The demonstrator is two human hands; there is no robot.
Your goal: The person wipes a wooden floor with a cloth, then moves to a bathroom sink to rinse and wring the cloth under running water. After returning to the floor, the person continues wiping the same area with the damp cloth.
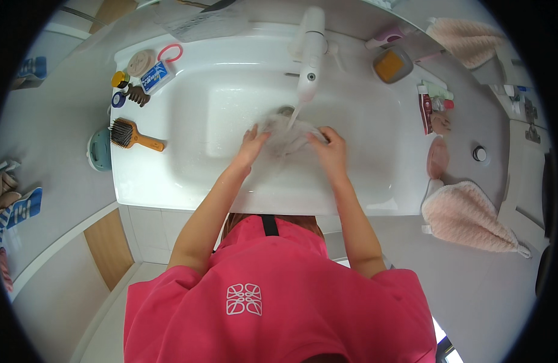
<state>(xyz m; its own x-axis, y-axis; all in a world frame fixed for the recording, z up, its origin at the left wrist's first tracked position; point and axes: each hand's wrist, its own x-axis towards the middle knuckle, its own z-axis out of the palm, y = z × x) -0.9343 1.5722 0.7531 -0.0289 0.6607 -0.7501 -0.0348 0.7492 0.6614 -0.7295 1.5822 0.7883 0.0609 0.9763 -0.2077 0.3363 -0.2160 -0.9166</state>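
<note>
A thin, pale, wet cloth (285,138) is spread between my hands in the white sink basin (374,159). Water runs onto it from the white faucet (309,68), close to the drain (285,110). My left hand (254,144) grips the cloth's left edge, thumb on top. My right hand (331,149) pinches its right edge between thumb and curled fingers. The cloth's underside and some fingertips are hidden.
On the left rim lie a wooden paddle hairbrush (145,142), a brown claw clip (138,95), jars and a blue-and-white box (155,78). At right are a soap dish (403,71), tubes (425,109) and a hanging pink towel (471,218).
</note>
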